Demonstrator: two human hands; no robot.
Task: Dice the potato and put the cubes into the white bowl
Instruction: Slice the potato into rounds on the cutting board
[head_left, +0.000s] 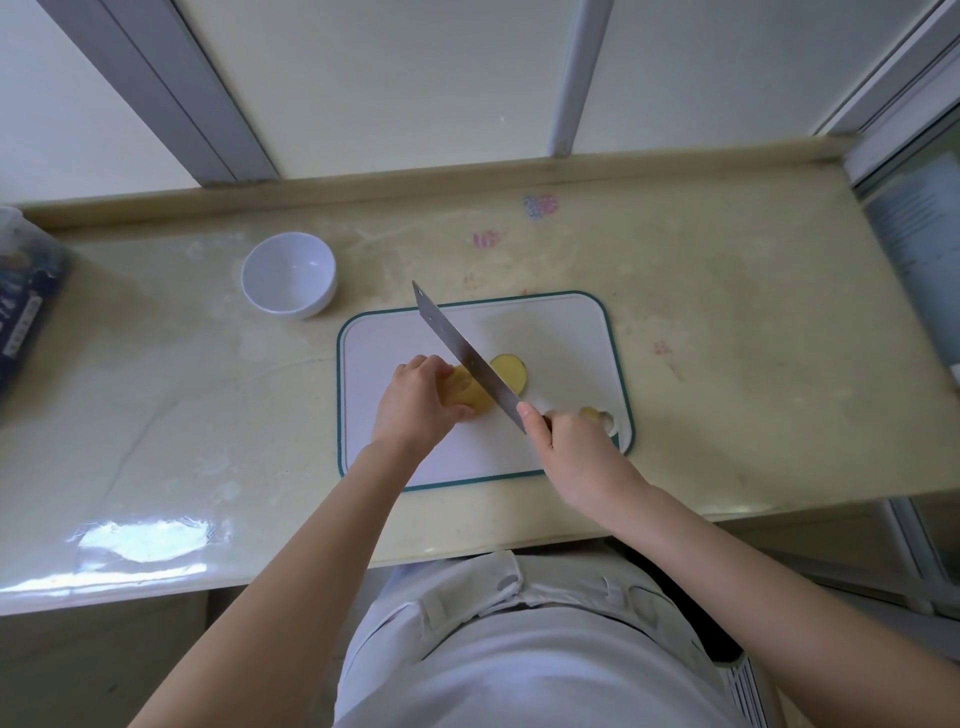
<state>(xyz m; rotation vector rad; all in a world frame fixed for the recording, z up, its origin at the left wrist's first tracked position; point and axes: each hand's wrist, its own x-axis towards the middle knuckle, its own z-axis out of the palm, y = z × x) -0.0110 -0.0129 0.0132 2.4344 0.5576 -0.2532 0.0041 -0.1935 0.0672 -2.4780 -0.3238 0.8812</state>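
A peeled yellow potato (467, 396) lies on the white cutting board (566, 332) with a green rim. My left hand (415, 405) grips the potato from the left, fingers curled over it. My right hand (566, 441) holds the handle of a broad steel knife (462, 353), whose blade stands across the potato. A cut round slice (511, 373) lies flat just right of the blade. A small potato piece (589, 413) sits by the board's hole, beside my right hand. The white bowl (289, 274) stands empty on the counter, left of and beyond the board.
The beige counter (727, 364) runs wide to both sides, with a raised back ledge under window frames. A dark blue package (26, 306) lies at the far left edge. The counter's front edge is close to my body.
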